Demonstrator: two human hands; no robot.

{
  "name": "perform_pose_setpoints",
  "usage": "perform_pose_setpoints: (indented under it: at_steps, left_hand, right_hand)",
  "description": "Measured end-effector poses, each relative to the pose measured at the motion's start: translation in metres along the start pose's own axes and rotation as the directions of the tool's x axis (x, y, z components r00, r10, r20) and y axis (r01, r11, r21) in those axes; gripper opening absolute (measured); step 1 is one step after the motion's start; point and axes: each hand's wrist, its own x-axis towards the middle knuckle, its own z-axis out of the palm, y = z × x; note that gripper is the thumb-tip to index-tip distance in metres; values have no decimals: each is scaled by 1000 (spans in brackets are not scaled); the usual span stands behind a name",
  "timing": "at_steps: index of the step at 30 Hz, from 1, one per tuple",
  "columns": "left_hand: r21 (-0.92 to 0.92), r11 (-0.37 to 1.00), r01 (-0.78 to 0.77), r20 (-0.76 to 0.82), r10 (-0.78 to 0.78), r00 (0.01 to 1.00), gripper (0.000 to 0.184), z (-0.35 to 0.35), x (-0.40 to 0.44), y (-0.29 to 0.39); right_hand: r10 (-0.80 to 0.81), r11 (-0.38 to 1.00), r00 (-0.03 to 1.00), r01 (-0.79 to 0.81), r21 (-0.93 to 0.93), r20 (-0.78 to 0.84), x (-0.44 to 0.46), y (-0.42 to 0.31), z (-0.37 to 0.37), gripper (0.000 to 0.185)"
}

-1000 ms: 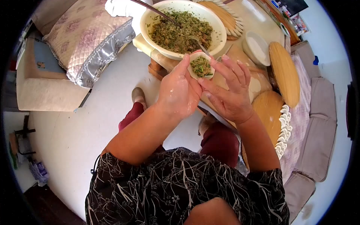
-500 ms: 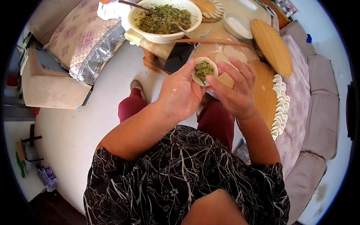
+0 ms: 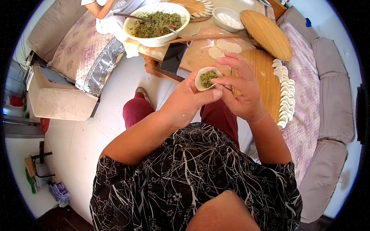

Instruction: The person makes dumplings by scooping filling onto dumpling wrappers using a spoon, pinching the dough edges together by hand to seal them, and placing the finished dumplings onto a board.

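Note:
A round dough wrapper (image 3: 199, 81) with green filling (image 3: 207, 78) in its middle rests in my left hand (image 3: 187, 99), whose thumb presses its lower edge. My right hand (image 3: 243, 89) pinches the wrapper's right edge with thumb and forefinger, the other fingers raised. The wrapper's rim curls up around the filling. Beyond the hands lies a wooden board (image 3: 196, 52) with several flat dough rounds (image 3: 216, 52) and a long rolling pin (image 3: 208, 37) across it. A large white bowl (image 3: 156, 41) of green filling stands at the upper left, with utensils in it.
At the right, a round wooden tray (image 3: 262, 71) carries a curved row of folded dumplings (image 3: 285, 96). Another round board (image 3: 266, 34) leans above it. A bowl of flour (image 3: 228, 19) and a second dumpling tray (image 3: 190, 8) are at the back. Another person's arm (image 3: 101, 9) shows upper left.
My left thumb has come over the wrapper's lower edge, and the wrapper has gone from nearly flat to curled. The view has shifted, showing more of the tray and another person's arm.

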Motion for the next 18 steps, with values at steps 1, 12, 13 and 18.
perform_pose_setpoints:
  at_steps: [1, 12, 13, 18]
  left_hand:
    - [119, 993, -14, 30, 11, 999, 43, 0, -3, -1]
    - [477, 863, -166, 132, 116, 984, 45, 0, -12, -7]
    - [457, 875, -162, 160, 99, 982, 45, 0, -13, -6]
    - [392, 908, -150, 216, 67, 974, 47, -1, -15, -9]
  right_hand:
    - [39, 995, 999, -40, 88, 14, 0, -1, -2, 16]
    - [185, 895, 980, -199, 399, 74, -9, -12, -10, 20]
    - [152, 912, 985, -171, 373, 82, -8, -15, -12, 22]
    - [5, 963, 986, -50, 266, 167, -7, -19, -20, 29]
